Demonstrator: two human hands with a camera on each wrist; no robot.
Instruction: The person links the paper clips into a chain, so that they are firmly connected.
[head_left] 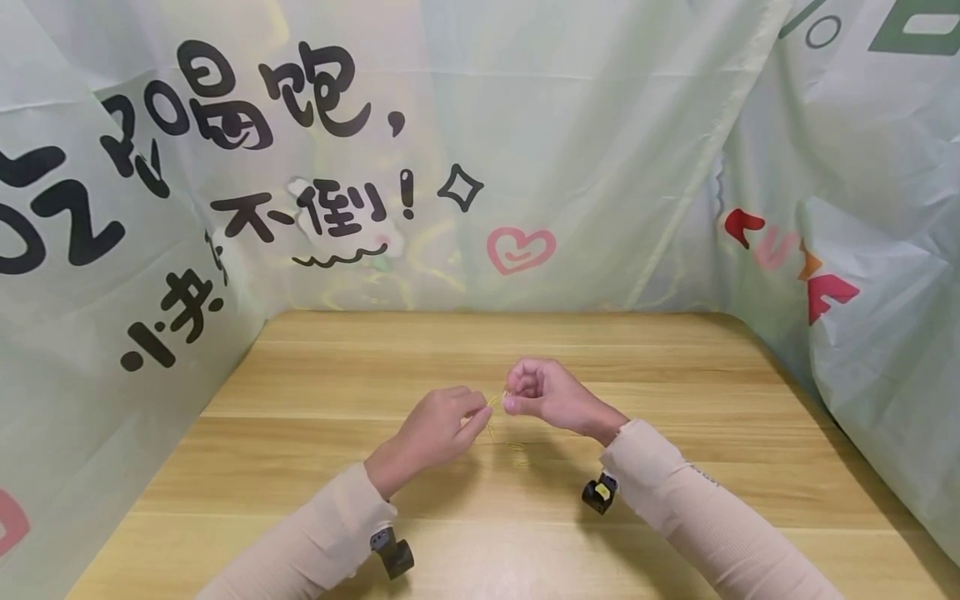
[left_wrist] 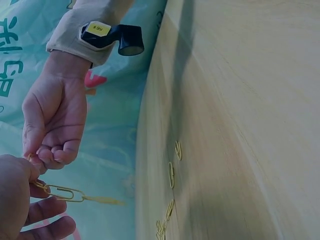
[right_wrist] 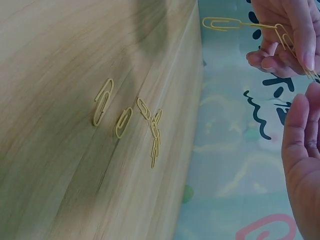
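Between its thumb and fingers my left hand (head_left: 442,425) pinches a short chain of linked yellow paper clips (right_wrist: 222,23). The chain's free end hangs down over the tabletop; in the left wrist view a linked clip (left_wrist: 65,191) shows just past the fingers. Close by on the right, my right hand (head_left: 551,396) pinches a yellow paper clip (right_wrist: 311,75) with thumb and curled fingers. The two hands' fingertips are almost together. Fingers partly hide where this clip meets the chain.
On the wooden table (head_left: 315,367) below the hands lie several loose yellow paper clips (right_wrist: 124,122), some bunched together (right_wrist: 155,131). Printed cloth (head_left: 600,150) hangs behind the table and along both sides. A small black camera sits on each wrist.
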